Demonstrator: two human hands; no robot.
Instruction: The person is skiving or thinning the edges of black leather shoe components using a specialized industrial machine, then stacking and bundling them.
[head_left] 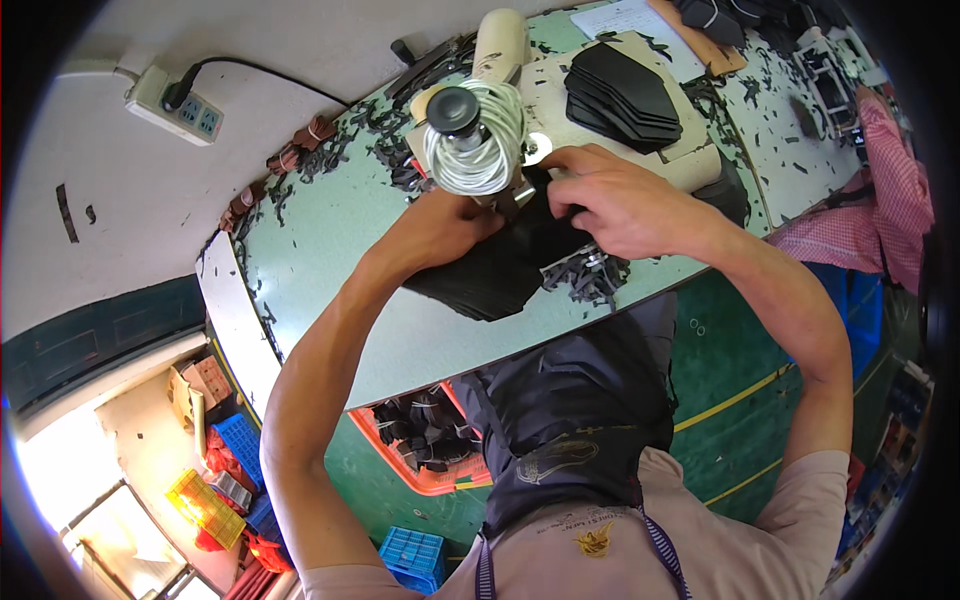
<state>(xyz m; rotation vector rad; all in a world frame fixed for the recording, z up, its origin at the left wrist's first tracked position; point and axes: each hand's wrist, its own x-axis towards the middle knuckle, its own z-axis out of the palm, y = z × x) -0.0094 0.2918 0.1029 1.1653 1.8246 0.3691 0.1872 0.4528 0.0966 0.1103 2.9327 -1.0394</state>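
On the far left, a white plastic power strip (150, 98) is hanging on the wall, its black cord (270, 70) running toward the pale green tabletop (330, 290), where thin dark scraps are lying along the edge. Below, a yellow lattice crate (207, 507) is standing near the bright window. An orange basket (450, 485) is sitting beneath the table's near edge, holding dark bundles.

The left hand (440, 232) is bending over the upper left part of the black sheets (480, 285), knuckles up; its fingertips are hiding beside the machine head, so I cannot tell how tightly they are closing. The sheets, matte, flat and layered at their angular lower edge, are lying between the two hands, extending toward the wearer. Above them, the machine (500, 45) is carrying a loose coil of glossy white cord (475, 150) under a round black knob (453, 110).

The wearer's dark apron (570, 390) is showing a pale printed outline; the shirt below is bearing a gold emblem and lettering too small to make out.

The right hand (625, 205) is curling its fingers inward beside the sheets' upper right portion; whether it is pinching them I cannot tell. Smooth black angular pieces (620, 95) are lying stacked above it. Far right, a pink checked sleeve (890, 170) is showing.
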